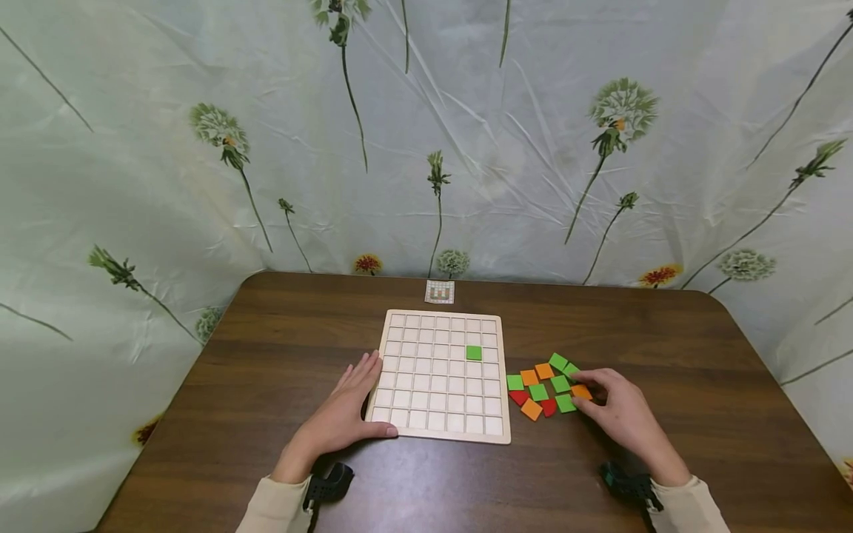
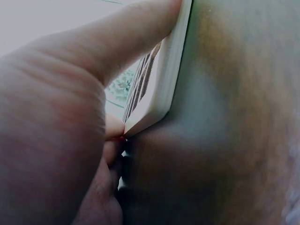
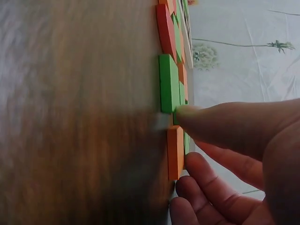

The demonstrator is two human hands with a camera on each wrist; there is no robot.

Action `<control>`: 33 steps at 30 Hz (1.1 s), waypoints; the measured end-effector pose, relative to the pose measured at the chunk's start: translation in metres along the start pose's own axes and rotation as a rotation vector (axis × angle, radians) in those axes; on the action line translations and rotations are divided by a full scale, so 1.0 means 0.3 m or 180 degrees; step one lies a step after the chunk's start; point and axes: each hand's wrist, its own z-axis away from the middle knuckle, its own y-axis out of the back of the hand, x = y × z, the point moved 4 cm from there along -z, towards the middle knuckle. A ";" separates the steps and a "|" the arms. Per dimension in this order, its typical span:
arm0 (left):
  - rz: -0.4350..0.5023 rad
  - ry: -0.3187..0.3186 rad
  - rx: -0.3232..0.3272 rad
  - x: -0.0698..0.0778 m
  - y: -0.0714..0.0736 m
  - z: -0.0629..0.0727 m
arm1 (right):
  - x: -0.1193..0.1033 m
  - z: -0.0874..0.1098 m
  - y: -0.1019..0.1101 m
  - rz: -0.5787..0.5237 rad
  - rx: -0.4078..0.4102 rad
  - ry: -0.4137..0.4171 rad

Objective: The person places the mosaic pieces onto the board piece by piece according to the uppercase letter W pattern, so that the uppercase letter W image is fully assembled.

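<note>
A light wooden grid board [image 1: 436, 438] lies on the table with one green square tile [image 1: 474, 353] in its upper right part. My left hand [image 1: 343, 407] rests at the board's lower left corner, fingers along the left side and thumb on the front edge. Right of the board, my right hand [image 1: 620, 411] reaches over the end of a loose tile cluster. Its thumb and index finger are spread around an orange tile [image 3: 175, 152], which lies flat. The thumb tip [image 3: 187, 116] is right at a green tile [image 3: 169, 84].
Several green, orange and red tiles [image 1: 537, 392] lie loose beside the board's right edge, some of them red triangles. A small printed card [image 1: 440, 292] lies behind the board. The brown table [image 1: 453, 488] meets a flower-patterned curtain [image 1: 493, 170] at the back.
</note>
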 end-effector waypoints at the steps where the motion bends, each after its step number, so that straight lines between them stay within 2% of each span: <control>1: 0.0010 0.0002 -0.0001 0.001 0.001 0.000 | 0.001 0.000 0.003 0.0018 -0.0001 0.0008; 10: 0.0019 0.0027 -0.0012 -0.003 0.000 0.002 | 0.012 0.002 0.019 0.0166 -0.0117 0.0088; 22: -0.0008 0.0030 -0.0034 -0.004 -0.006 0.004 | 0.029 0.003 0.023 0.0148 -0.0262 0.0110; 33: 0.0006 0.0023 -0.0020 0.004 0.001 0.005 | 0.031 0.000 0.024 0.0226 -0.0223 0.0160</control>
